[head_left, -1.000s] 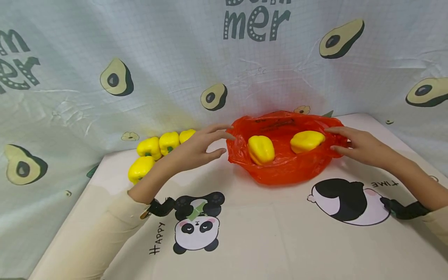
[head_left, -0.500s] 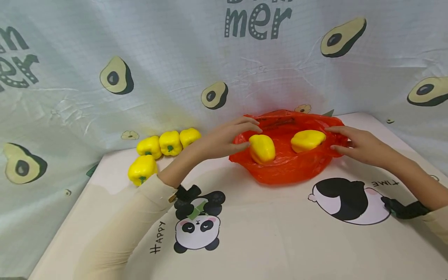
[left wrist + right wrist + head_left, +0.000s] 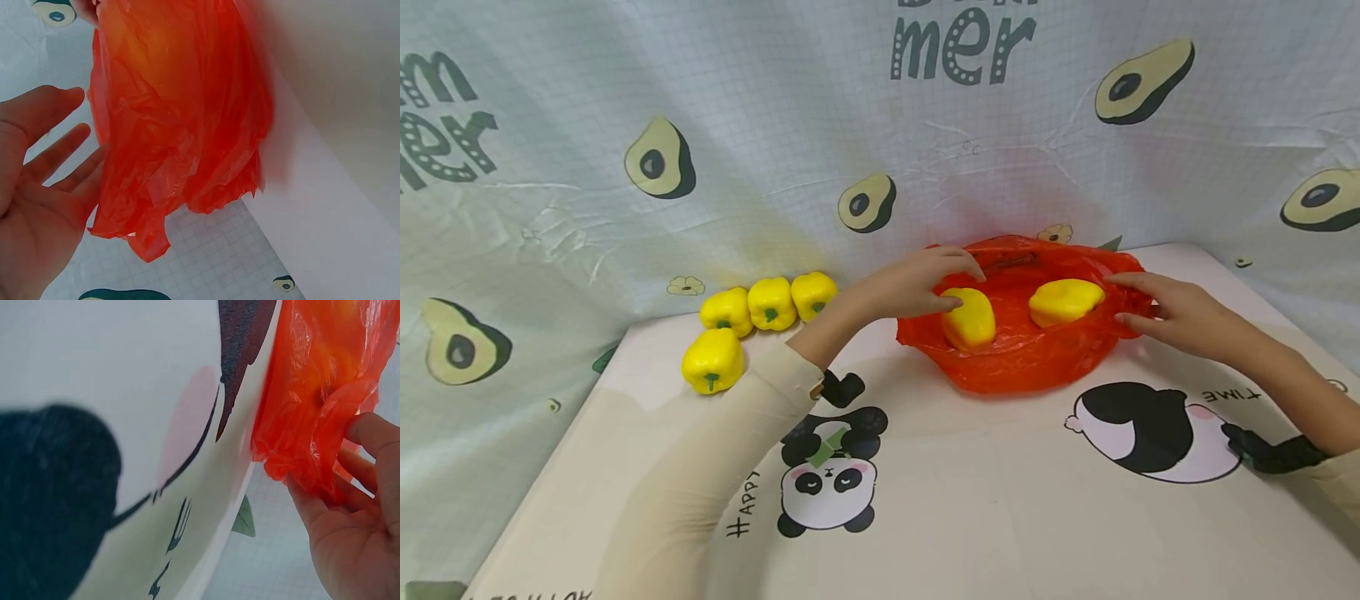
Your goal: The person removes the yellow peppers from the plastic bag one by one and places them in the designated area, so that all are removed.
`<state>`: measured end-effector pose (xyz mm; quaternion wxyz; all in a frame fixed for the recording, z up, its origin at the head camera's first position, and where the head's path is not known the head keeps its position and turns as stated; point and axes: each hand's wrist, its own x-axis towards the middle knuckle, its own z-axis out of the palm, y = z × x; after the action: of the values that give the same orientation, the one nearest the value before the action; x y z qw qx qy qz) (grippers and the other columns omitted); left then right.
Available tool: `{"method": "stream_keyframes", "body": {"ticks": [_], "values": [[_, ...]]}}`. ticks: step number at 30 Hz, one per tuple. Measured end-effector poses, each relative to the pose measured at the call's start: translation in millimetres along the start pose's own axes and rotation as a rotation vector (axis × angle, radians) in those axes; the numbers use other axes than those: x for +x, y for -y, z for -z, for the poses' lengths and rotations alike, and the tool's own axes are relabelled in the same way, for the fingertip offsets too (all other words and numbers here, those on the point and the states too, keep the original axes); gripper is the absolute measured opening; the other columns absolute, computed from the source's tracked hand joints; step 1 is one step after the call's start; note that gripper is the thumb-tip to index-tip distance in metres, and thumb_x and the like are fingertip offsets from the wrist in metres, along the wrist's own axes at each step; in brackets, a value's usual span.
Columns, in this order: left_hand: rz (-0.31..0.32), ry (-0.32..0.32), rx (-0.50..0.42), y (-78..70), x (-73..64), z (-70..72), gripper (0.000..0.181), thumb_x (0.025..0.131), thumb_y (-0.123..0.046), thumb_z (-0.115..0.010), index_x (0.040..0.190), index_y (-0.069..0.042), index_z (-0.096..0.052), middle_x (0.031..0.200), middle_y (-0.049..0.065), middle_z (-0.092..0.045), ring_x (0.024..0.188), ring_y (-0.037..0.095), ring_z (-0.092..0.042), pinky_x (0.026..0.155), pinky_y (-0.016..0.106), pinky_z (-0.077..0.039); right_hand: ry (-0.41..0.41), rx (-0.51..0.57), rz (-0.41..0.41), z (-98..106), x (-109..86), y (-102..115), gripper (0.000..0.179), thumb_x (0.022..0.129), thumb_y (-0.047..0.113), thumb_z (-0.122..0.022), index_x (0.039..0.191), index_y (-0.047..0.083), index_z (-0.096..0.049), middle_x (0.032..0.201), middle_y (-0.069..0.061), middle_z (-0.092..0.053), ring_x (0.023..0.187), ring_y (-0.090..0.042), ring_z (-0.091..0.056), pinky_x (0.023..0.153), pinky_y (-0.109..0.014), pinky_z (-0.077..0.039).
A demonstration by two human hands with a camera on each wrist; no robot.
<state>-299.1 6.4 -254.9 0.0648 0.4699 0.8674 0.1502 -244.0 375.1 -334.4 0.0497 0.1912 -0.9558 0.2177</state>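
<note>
In the red bag (image 3: 1022, 371), two peppers (image 3: 1066, 302) flank a free gap.

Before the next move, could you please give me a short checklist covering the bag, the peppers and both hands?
1. Bag mouth open: ok, it gapes upward.
2. Right hand holding the bag's edge: ok, at its right side.
3. Left hand clear of the bag: not ok, it reaches over the left rim.
4. Left thumb off the left pepper inside: cannot tell; they overlap in view.
5. All peppers bagged: not ok, two inside, four outside peppers on the table.
</note>
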Motion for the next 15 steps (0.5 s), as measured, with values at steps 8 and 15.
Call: {"method": "stream_keyframes", "body": {"ticks": [8, 15], "values": [[0.037, 0.119, 0.013, 1.0, 24.6, 3.8, 0.040, 0.095, -0.012, -0.070, 0.135, -0.010, -0.062, 0.139, 0.006, -0.058, 0.133, 0.025, -0.049, 0.110, 0.029, -0.042, 0.025, -0.010, -0.004, 0, 1.9, 1, 0.059, 0.094, 0.012, -0.072, 0.146, 0.000, -0.046, 0.138, -0.032, -0.051, 0.116, -0.048, -0.054, 0.087, -0.062, -0.055], [0.155, 0.266, 0.058, -3.4, 46.8, 5.7, 0.047, 0.091, -0.014, -0.076, 0.135, -0.016, -0.061, 0.136, 0.001, -0.059, 0.129, 0.022, -0.050, 0.104, 0.028, -0.048, 0.027, -0.010, 0.005, -1, 3.3, 4, 0.059, 0.094, 0.011, -0.071, 0.147, 0.000, -0.046, 0.139, -0.032, -0.050, 0.117, -0.049, -0.053, 0.086, -0.062, -0.055]]}}
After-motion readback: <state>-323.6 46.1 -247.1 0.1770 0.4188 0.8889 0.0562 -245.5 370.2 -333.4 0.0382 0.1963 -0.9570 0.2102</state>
